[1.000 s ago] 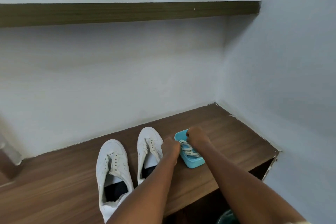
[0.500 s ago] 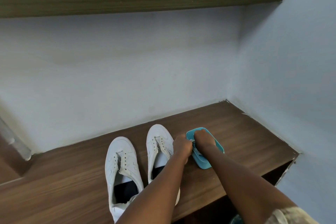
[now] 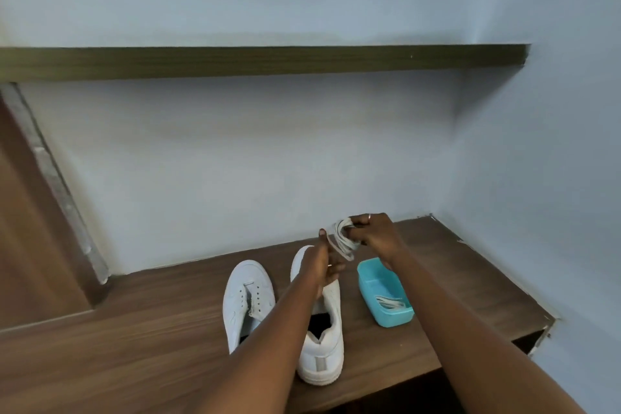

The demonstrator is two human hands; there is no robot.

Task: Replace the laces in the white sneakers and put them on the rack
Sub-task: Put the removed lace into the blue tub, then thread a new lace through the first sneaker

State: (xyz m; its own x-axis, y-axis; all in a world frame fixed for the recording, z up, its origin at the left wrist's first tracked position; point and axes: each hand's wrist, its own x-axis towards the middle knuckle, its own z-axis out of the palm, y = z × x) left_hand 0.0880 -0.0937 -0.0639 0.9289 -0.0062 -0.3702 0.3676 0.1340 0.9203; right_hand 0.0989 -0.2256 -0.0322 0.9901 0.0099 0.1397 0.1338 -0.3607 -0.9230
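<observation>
Two white sneakers [image 3: 248, 292] on bench [image 3: 134, 329]; one lace bundle [image 3: 343, 239] gripped in raised right hand [image 3: 379, 232]; left hand [image 3: 322, 267] grip indeterminate.

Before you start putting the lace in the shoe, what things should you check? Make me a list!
1. Is the lace bundle held? Ok, the right hand grips it, lifted clear of the blue tub.
2. Does the left hand help? Ok, it holds a loop.
3. Lace untangled? Not ok, bunched up.
4. Lace tip found? Cannot tell.
5. Eyelets empty? Ok on the sneaker farther from the tub; on the other sneaker the arm hides them.
6. Is a spare lace in the tub? Ok.
</observation>
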